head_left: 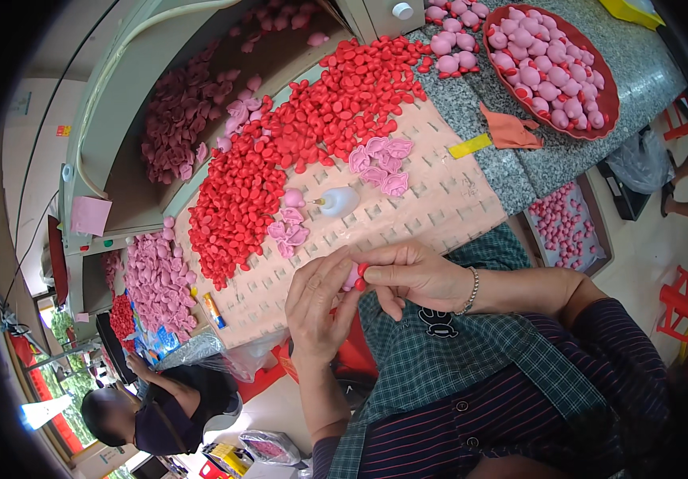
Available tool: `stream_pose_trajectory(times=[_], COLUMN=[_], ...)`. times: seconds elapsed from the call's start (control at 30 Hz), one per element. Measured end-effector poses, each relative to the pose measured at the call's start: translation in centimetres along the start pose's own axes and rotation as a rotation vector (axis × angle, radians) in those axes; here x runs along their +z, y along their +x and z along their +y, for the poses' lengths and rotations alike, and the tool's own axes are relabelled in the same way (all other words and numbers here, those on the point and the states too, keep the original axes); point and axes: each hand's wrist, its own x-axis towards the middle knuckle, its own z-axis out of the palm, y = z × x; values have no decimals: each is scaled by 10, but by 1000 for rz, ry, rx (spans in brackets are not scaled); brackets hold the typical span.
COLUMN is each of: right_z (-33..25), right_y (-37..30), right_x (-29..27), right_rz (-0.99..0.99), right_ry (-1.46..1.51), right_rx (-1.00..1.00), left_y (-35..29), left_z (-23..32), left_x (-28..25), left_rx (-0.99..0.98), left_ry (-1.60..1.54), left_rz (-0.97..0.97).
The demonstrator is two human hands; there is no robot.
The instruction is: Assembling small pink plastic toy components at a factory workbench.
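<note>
The left hand point(316, 303) has its grip closed around a small, rounded pink figure point(352, 279) with smooth red oval parts, the right hand point(416, 275) has its fingertip grip pinched at those parts, and the figure is positioned between both hands, beside the beige slotted mat point(440, 209) on the speckled grey stone counter point(505, 182).

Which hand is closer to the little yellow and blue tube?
Left. The left hand is to the right of the tube; the right hand is farther right, past the left one.
</note>
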Motion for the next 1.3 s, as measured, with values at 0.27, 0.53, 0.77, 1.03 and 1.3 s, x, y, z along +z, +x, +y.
stream_pose_trajectory(times=[0.27,0.53,0.77,1.03,1.3], right_z=[-2,-6,-16,-17,-9], right_y=[0,0,5,4,-5], right_x=[14,11,1,-3,-4], right_rz=[55,17,-22,-68,-88], right_ry=[50,78,-184,-138,-180], right_rx=[-5,-3,24,18,-263], left_y=[-4,-5,3,-5,-41], left_z=[-2,-5,-4,-5,25], left_x=[10,10,6,7,47], left_rx=[46,73,131,59,-368], left_ry=[77,79,22,-170,-791], left_rz=[140,167,72,-18,521])
